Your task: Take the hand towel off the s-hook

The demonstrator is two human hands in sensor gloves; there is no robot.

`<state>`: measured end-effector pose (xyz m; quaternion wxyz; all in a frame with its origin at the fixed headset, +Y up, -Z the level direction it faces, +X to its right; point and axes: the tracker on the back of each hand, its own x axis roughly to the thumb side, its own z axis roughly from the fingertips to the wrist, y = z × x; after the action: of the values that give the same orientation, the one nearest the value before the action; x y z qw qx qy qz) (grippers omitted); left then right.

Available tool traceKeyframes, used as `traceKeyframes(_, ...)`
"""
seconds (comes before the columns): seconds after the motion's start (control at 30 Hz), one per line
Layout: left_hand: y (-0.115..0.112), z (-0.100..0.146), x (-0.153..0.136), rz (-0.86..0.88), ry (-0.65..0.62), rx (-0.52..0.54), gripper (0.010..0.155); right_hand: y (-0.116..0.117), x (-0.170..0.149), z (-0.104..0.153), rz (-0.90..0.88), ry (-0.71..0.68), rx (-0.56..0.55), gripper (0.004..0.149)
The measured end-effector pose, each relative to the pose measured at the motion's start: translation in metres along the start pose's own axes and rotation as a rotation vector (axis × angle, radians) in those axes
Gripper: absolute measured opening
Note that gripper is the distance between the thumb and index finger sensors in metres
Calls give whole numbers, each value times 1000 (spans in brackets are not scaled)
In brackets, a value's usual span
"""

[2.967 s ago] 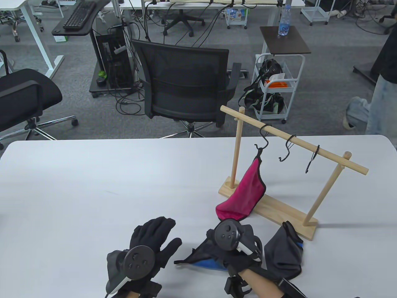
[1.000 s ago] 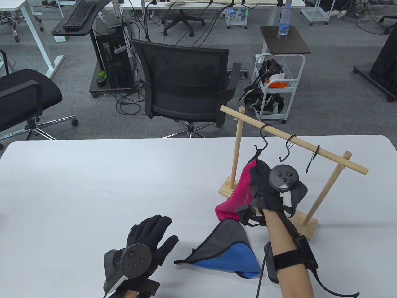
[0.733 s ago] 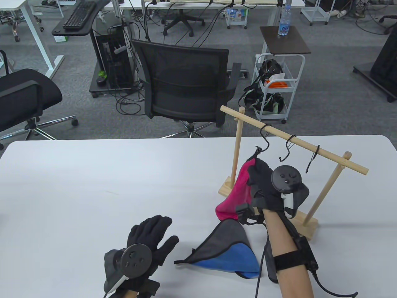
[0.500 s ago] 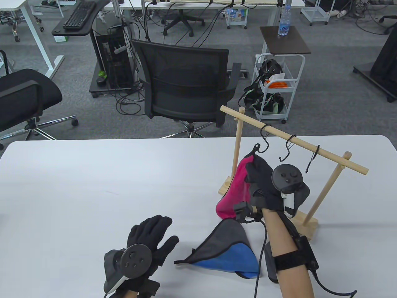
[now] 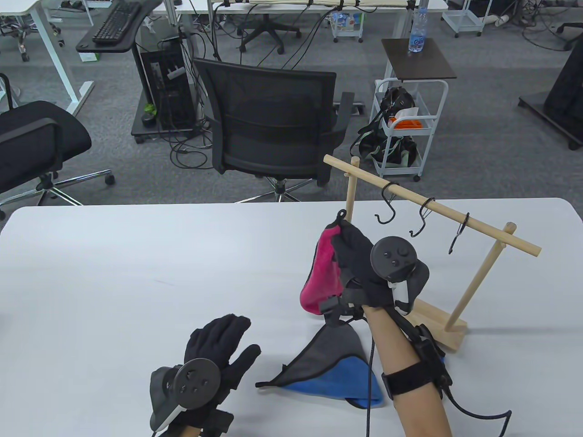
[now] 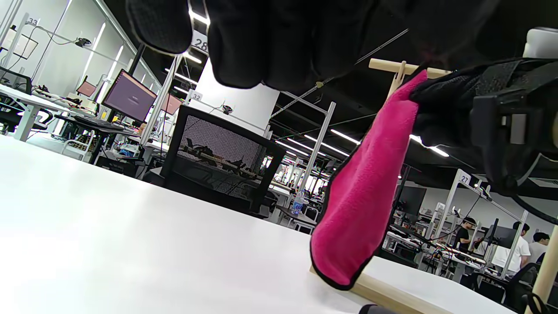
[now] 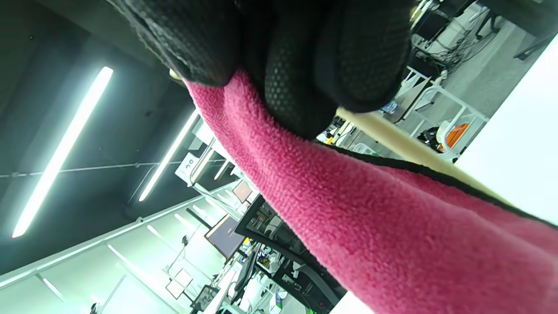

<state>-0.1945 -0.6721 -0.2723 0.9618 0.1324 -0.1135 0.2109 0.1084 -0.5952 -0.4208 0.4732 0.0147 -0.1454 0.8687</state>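
The right hand (image 5: 364, 268) grips the pink towel (image 5: 321, 273) near its loop, apparently clear of the S-hook (image 5: 386, 207) (now bare), left of it. Lower gently, without snagging.

From my left wrist I can read a few number signs. "33" (image 6: 32, 21) sits on a post at the far upper left, "32" (image 6: 195, 97) on a post left of centre, and "27" (image 6: 464, 179) on a post at the right. Another sign (image 6: 200, 43) behind my fingers starts "28", the rest hidden. Nothing else reads.
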Motion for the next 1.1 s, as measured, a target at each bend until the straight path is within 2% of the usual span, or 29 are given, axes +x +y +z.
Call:
traceKeyframes(0.27, 1, 0, -1, 5, -1, 6, 64, 38, 0, 3, 76, -33, 111, 39)
traceKeyframes(0.7, 2, 1, -2, 8, 0, 10, 64, 103, -21, 16, 374, -106, 282, 38)
traceKeyframes(1.1, 2, 0, -3, 4, 0, 13, 64, 158, -39, 33, 435, -89, 499, 40)
